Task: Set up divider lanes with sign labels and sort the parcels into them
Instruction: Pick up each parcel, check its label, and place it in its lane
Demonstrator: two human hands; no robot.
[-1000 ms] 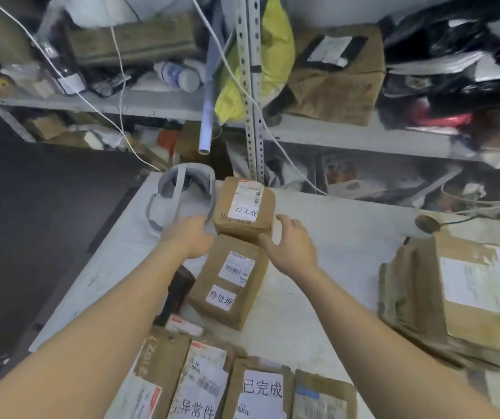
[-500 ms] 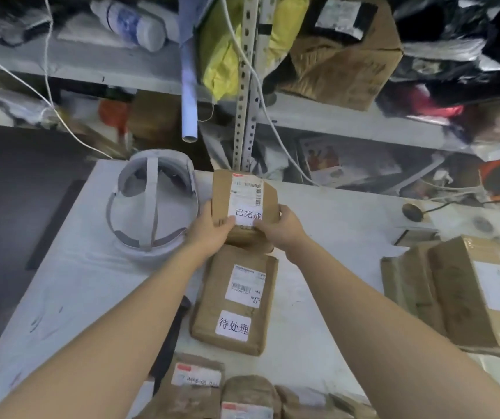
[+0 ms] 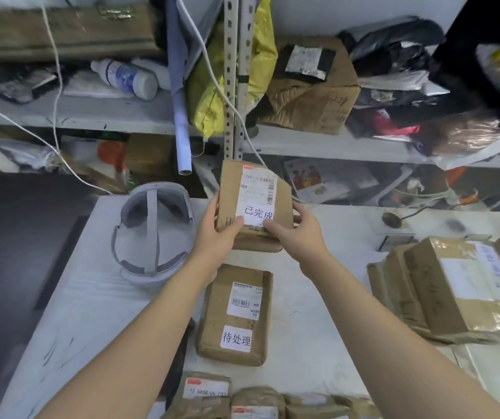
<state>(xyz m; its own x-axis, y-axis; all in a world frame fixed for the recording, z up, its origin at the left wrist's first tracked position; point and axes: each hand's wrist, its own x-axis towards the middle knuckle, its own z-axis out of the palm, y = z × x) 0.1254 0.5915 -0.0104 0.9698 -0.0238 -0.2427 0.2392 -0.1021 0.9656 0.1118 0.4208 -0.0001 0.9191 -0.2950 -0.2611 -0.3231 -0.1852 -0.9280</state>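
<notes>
While one labelled parcel (image 3: 236, 316) lies flat, both hands' (image 3: 217, 240) (image 3: 295, 234) grip holds one parcel (image 3: 253, 198).

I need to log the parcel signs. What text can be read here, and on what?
"已完成": sticker on the held parcel, between left hand and right hand.
"待处理": sticker on the flat parcel.
"MX": its shipping label.
Barcodes, other labels: blurred.

Both hands, left (image 3: 217, 237) and right (image 3: 298, 234), reach forward with arms extended, fingers clasped.
</notes>
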